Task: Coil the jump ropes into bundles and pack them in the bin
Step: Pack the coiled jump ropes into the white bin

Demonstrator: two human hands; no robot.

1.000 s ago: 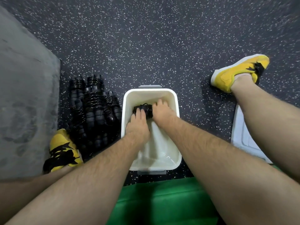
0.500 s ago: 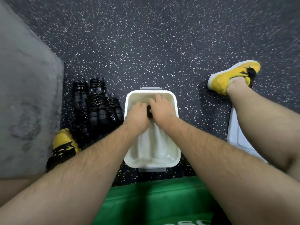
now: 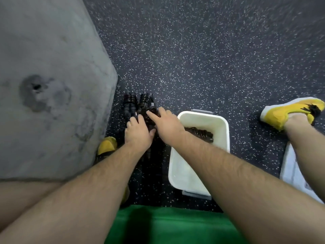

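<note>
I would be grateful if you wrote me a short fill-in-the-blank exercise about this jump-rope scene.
1. The left hand and right hand are over the pile of jump ropes, which lies on the ____ side of the bin.
2. The bin is ____ in colour.
3. The coiled bundle lies at the bin's ____ end.
4. The right shoe is ____.
Missing words: left; white; far; yellow.

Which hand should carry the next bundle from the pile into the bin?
Right, probably. The right hand lies on the rope pile on the side next to the bin; the left hand sits farther from it.
</note>
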